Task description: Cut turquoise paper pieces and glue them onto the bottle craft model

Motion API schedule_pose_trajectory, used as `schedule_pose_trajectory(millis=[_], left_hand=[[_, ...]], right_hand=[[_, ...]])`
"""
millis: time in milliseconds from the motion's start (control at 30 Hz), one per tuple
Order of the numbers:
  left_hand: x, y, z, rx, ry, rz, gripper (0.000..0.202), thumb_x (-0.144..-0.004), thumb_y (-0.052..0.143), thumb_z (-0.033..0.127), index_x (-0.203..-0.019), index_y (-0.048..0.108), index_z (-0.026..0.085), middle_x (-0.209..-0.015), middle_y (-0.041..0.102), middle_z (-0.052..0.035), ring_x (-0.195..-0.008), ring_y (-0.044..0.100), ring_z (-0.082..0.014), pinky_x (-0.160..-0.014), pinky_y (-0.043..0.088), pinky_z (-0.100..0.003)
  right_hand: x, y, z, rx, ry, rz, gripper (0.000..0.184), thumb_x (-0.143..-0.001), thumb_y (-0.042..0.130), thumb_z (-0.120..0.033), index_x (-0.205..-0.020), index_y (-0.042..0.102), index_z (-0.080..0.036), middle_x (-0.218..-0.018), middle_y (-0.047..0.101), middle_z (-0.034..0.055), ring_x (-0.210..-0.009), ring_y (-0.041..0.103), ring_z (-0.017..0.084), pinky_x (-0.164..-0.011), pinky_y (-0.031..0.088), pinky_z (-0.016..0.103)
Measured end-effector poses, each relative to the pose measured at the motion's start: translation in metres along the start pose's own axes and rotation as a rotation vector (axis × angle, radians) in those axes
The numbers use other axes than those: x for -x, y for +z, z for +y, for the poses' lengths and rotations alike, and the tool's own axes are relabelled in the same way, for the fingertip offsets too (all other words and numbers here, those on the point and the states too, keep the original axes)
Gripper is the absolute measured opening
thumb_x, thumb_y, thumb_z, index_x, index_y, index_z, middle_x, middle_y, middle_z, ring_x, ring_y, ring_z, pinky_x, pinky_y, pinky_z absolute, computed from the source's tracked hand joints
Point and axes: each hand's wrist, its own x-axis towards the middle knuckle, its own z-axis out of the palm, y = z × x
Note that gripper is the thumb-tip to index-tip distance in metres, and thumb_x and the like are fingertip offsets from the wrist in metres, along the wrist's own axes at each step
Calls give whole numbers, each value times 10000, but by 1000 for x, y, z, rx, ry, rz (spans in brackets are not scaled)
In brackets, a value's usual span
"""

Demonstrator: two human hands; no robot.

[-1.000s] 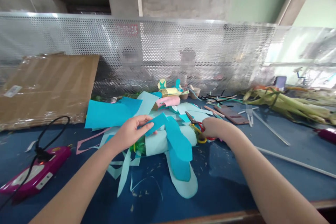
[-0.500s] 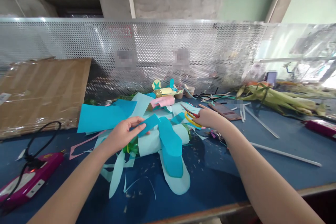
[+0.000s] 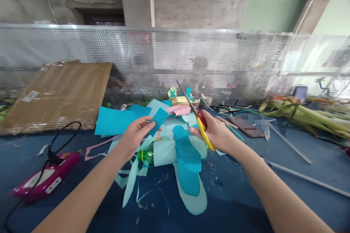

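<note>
Between its thumb and fingers, my left hand [image 3: 139,131] pinches a small blue paper piece [image 3: 160,118]. My right hand [image 3: 214,131] is closed around the yellow and red handles of a pair of scissors [image 3: 201,123], whose blades point up and away to the left. Below both hands lies a green plastic bottle [image 3: 147,156] wrapped in pale blue paper. Across it rest a blue paper strip [image 3: 187,149] with rounded ends and a pale blue rounded piece [image 3: 201,204]. A larger blue sheet [image 3: 112,121] lies beyond my left hand.
A magenta power strip [image 3: 51,176] with a black cable is at left, before a cardboard sheet [image 3: 68,91]. A phone [image 3: 246,126], white strips [image 3: 308,176] and corn husks [image 3: 306,116] lie at right. A perforated metal screen [image 3: 169,51] stands behind the table.
My right hand has turned the scissors so their blades point upward, and they stand out more clearly. My left hand has raised the small blue paper a little. The view has shifted left.
</note>
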Motion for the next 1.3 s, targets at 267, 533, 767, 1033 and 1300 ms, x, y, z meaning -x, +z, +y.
schedule_pose_trajectory(millis=[267,533,767,1033,1300], left_hand=[[8,9,8,271,19,-78,271,-765,715,417,-937,601,242,-799,711,4,-897,676,-217,-777,498,-324],[10,12,7,245,27,-82,288,-777,710,417,-970,584,244,-877,721,-12,-1041,650,-250,-898,485,-379],[10,13,3,220,-8,-12,321,-727,738,439,-951,615,243,-919,724,-20,-1054,641,-273,-879,492,-401],[8,13,11,398,9,-14,207,-701,791,381,-779,650,250,-735,701,31,-931,675,-222,-769,522,-311],[9,12,3,285,-3,-98,182,-794,708,412,-862,682,245,-841,731,13,-870,676,-187,-771,507,-287]], right_hand=[[20,5,-11,201,-145,-72,529,-818,452,-675,-1031,439,-190,-741,634,70,-710,635,286,-583,369,309],[22,-5,-18,271,-78,-171,600,-833,394,-706,-1075,489,-165,-836,675,111,-822,656,336,-621,388,342],[26,-7,-24,243,-86,-212,586,-824,403,-718,-1037,493,-180,-882,686,120,-842,654,329,-652,403,355],[23,-8,-19,297,-60,-180,551,-837,394,-700,-1014,505,-190,-923,691,124,-847,665,334,-627,399,347],[24,-6,-22,231,-88,-229,580,-831,424,-704,-1077,524,-187,-938,705,128,-921,662,341,-704,434,366]])
